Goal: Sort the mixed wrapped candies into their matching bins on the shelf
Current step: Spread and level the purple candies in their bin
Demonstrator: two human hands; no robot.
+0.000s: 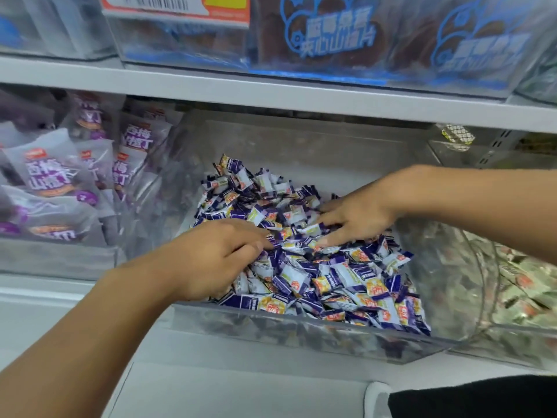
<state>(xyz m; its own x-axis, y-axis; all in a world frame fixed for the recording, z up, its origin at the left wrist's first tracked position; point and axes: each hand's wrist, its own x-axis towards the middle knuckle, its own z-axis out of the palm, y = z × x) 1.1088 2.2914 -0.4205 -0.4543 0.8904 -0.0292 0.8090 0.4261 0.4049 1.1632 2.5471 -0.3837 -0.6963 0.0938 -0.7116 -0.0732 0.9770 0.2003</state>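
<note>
mid-sort by the look of it: left hand and right hand with fingers spread flat, gripping nothing, raking small purple-and-white wrapped candies heaped in clear plastic shelf bin, strays possibly left.

— Where can the clear bin be entered?
— From above its front rim; the shelf board overhangs the back.
— What blocks the sides?
— Purple bags are packed at the left wall, a green-candy bin at the right.
</note>
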